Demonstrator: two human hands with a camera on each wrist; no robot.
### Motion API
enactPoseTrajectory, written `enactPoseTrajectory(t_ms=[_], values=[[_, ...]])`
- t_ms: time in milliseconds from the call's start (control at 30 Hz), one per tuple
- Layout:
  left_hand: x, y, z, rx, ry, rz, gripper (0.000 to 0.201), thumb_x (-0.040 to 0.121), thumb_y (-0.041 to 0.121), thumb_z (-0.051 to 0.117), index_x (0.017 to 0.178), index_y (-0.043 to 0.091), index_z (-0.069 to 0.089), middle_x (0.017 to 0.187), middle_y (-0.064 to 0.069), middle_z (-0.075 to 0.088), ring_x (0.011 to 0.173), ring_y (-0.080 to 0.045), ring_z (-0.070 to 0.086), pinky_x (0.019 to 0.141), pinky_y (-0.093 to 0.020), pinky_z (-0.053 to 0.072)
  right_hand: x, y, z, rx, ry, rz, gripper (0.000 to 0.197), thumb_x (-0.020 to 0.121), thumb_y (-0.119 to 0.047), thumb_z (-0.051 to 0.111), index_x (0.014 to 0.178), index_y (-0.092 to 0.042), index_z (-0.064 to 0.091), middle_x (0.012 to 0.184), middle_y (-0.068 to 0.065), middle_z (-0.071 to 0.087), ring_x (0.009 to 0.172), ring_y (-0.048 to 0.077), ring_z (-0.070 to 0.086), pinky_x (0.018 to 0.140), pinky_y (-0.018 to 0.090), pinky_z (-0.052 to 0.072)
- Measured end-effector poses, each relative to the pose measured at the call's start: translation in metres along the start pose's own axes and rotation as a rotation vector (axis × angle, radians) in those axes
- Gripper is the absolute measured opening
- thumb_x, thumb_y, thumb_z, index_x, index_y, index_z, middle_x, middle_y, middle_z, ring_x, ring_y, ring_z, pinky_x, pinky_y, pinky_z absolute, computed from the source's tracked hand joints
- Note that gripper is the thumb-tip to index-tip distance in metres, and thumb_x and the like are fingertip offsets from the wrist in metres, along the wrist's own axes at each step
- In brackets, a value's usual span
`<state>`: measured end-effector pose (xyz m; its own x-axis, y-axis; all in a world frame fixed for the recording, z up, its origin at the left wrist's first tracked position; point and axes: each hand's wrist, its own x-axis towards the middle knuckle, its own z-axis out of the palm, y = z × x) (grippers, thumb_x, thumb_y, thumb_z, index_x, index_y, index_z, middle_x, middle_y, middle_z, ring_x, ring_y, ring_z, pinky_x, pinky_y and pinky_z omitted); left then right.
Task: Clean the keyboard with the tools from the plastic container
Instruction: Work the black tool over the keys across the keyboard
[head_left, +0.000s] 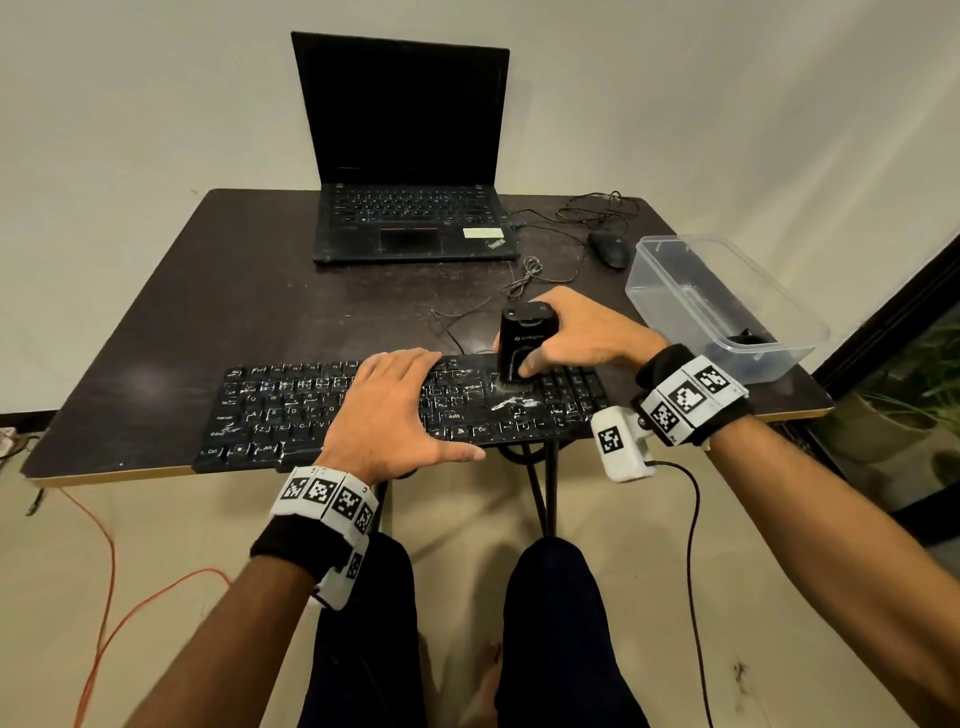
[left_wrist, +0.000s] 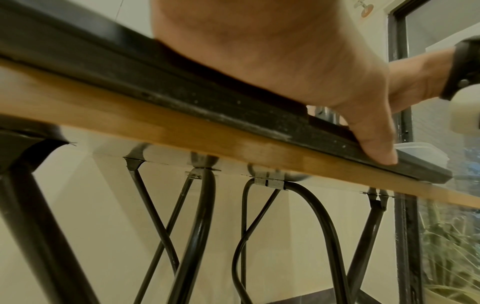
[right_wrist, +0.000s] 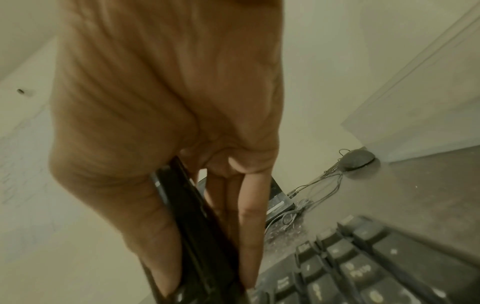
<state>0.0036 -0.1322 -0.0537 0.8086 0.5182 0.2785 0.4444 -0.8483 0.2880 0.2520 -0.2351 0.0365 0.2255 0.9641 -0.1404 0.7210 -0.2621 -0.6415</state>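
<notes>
A black keyboard (head_left: 291, 410), smeared with white dust, lies along the table's near edge. My left hand (head_left: 395, 410) lies flat on its middle with straight fingers, and its thumb (left_wrist: 374, 142) reaches the front rim of the keyboard (left_wrist: 207, 98). My right hand (head_left: 571, 332) grips a black handheld cleaning tool (head_left: 522, 338) that stands upright, brush end down, on the keys right of centre. In the right wrist view the fingers (right_wrist: 249, 216) wrap the black tool (right_wrist: 197, 226) above the keys of the keyboard (right_wrist: 363, 267).
An open black laptop (head_left: 410, 208) stands at the back of the dark table (head_left: 208, 291). A wired mouse (head_left: 609, 248) and loose cables (head_left: 530, 275) lie behind the keyboard. A clear plastic container (head_left: 722, 306) sits at the right edge with something dark inside.
</notes>
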Motion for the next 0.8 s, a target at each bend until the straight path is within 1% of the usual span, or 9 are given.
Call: enactPoseTrajectory(t_ms=[100,200,333,433,533,600,667,700,800], values=[[0.000,0.000,0.000,0.002,-0.004,0.002,0.135,0.050,0.109,0.049,0.150,0.019,0.045,0.150,0.003,0.051,0.141,-0.019,0.044,0.126,-0.041,0.022,0.002,0.002,0.004,-0.008,0.077,-0.017,0.059,0.046,-0.046,0.077,0.100,-0.023,0.078,0.096,-0.003,0.081,0.093,0.017,0.077,0.091,0.050,0.062],[0.000,0.000,-0.001,0.002,0.004,0.004,0.134,0.050,0.108,0.051,0.150,0.019,0.046,0.150,0.003,0.051,0.140,-0.019,0.044,0.126,-0.041,0.023,0.004,-0.003,0.005,-0.022,0.013,-0.006,0.059,0.048,-0.046,0.080,0.103,-0.026,0.078,0.098,-0.003,0.081,0.095,0.018,0.078,0.092,0.049,0.062],[-0.001,0.001,-0.001,-0.011,0.009,0.007,0.132,0.051,0.107,0.053,0.150,0.019,0.046,0.149,0.003,0.051,0.140,-0.019,0.044,0.126,-0.041,0.023,0.006,-0.006,0.007,-0.020,0.081,-0.023,0.053,0.050,-0.040,0.079,0.101,-0.024,0.078,0.097,-0.004,0.081,0.093,0.018,0.077,0.089,0.049,0.063],[0.000,0.001,-0.001,-0.007,0.008,0.002,0.132,0.050,0.106,0.054,0.150,0.019,0.046,0.149,0.003,0.051,0.140,-0.019,0.044,0.126,-0.041,0.023,0.007,-0.009,0.006,-0.027,-0.025,-0.011,0.056,0.051,-0.039,0.084,0.106,-0.028,0.079,0.099,-0.005,0.081,0.097,0.016,0.077,0.094,0.046,0.061],[0.000,0.001,0.001,-0.012,0.021,0.007,0.132,0.049,0.105,0.055,0.148,0.019,0.048,0.148,0.003,0.053,0.139,-0.019,0.046,0.125,-0.041,0.023,0.009,-0.009,0.005,-0.048,0.033,-0.019,0.057,0.048,-0.043,0.079,0.102,-0.022,0.078,0.096,-0.002,0.081,0.094,0.019,0.077,0.091,0.048,0.061],[0.001,0.000,0.002,-0.012,0.021,0.009,0.132,0.049,0.106,0.054,0.148,0.019,0.049,0.148,0.003,0.054,0.139,-0.019,0.046,0.125,-0.040,0.023,0.007,-0.011,0.007,-0.045,0.043,-0.044,0.048,0.054,-0.036,0.081,0.100,-0.024,0.078,0.095,-0.003,0.081,0.093,0.018,0.077,0.090,0.047,0.062],[0.001,0.000,0.002,-0.002,0.017,0.008,0.133,0.049,0.107,0.053,0.149,0.019,0.048,0.148,0.003,0.053,0.140,-0.019,0.046,0.125,-0.041,0.023,0.005,-0.011,0.006,-0.032,-0.041,-0.036,0.038,0.064,-0.023,0.087,0.101,-0.028,0.079,0.095,-0.008,0.081,0.093,0.014,0.077,0.092,0.042,0.061],[0.001,-0.001,0.002,0.002,0.015,0.003,0.134,0.049,0.107,0.053,0.149,0.019,0.047,0.149,0.003,0.053,0.140,-0.019,0.045,0.126,-0.041,0.023,0.007,-0.011,0.004,-0.026,-0.056,-0.026,0.037,0.065,-0.021,0.088,0.101,-0.027,0.079,0.095,-0.009,0.081,0.094,0.013,0.077,0.093,0.040,0.061],[0.001,-0.001,0.002,0.004,0.003,-0.001,0.135,0.049,0.108,0.050,0.151,0.019,0.046,0.151,0.003,0.051,0.142,-0.018,0.043,0.126,-0.042,0.022,0.010,-0.009,0.003,-0.031,0.053,-0.019,0.047,0.055,-0.032,0.085,0.101,-0.022,0.079,0.096,-0.006,0.081,0.093,0.014,0.076,0.092,0.045,0.061]])
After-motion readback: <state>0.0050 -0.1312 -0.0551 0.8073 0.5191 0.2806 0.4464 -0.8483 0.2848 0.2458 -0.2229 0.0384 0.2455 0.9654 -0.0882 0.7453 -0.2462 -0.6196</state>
